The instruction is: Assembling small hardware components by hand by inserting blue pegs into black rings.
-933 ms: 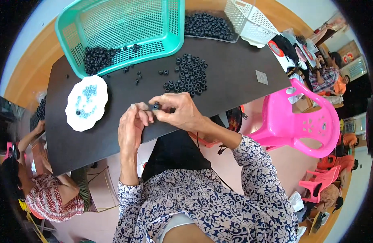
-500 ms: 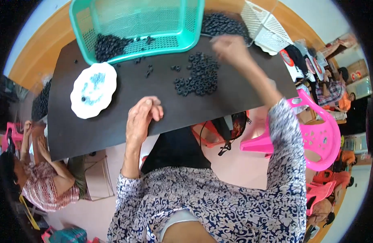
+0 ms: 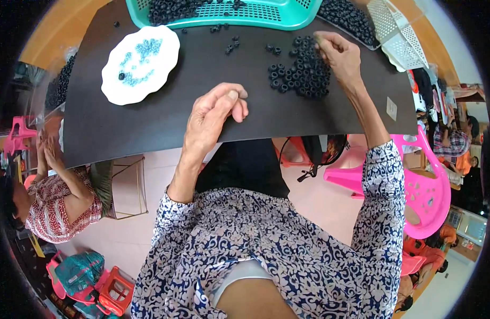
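A loose pile of small black ring-shaped pieces (image 3: 303, 74) lies on the dark table (image 3: 229, 122). At the pile's far right edge, my right hand (image 3: 343, 58) has thumb and forefinger pinched together, the other fingers curled. Whatever is between those fingertips is too small to make out. My left hand (image 3: 215, 114) rests near the table's front edge, left of the pile, its fingers curled in with the thumb over them. Anything inside it is hidden. Several stray pieces (image 3: 231, 45) lie between the pile and a green basket.
The green mesh basket (image 3: 245, 22) at the far side holds more black pieces. A white scalloped plate (image 3: 168, 58) with a blue pattern carries one black piece. Beyond my right hand are a tray of pieces (image 3: 351, 21) and a white perforated basket (image 3: 394, 32). A pink chair (image 3: 425, 191) stands right.
My right hand has come back from beside the far tray to the pile's edge, its fingers now pinched. The view has tilted down. My left hand stays curled, slightly closer to the pile.
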Action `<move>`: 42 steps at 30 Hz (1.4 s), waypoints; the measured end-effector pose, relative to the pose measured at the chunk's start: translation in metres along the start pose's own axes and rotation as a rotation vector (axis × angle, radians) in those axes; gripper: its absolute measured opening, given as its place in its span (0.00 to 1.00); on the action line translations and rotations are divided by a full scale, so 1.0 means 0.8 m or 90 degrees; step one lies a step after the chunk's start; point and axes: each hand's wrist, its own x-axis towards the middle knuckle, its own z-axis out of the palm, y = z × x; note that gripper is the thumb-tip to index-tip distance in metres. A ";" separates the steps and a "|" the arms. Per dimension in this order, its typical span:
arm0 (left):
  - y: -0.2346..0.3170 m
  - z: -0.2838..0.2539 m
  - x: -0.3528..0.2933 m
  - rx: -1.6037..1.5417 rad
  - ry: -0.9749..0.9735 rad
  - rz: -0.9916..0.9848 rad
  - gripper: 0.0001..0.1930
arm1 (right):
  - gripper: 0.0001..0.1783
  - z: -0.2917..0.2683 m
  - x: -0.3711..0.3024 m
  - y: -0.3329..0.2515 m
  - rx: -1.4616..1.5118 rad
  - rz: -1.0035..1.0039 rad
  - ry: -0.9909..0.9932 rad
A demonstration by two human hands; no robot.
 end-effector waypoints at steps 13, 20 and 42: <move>-0.007 -0.010 0.003 0.006 0.011 -0.001 0.13 | 0.08 0.014 -0.048 -0.025 -0.316 -0.260 -0.165; -0.007 -0.008 0.004 0.005 0.013 -0.007 0.12 | 0.12 0.000 -0.037 0.004 -0.207 -0.182 -0.091; -0.007 -0.001 0.000 0.012 0.023 0.012 0.11 | 0.05 0.009 -0.037 0.015 -0.278 -0.329 0.059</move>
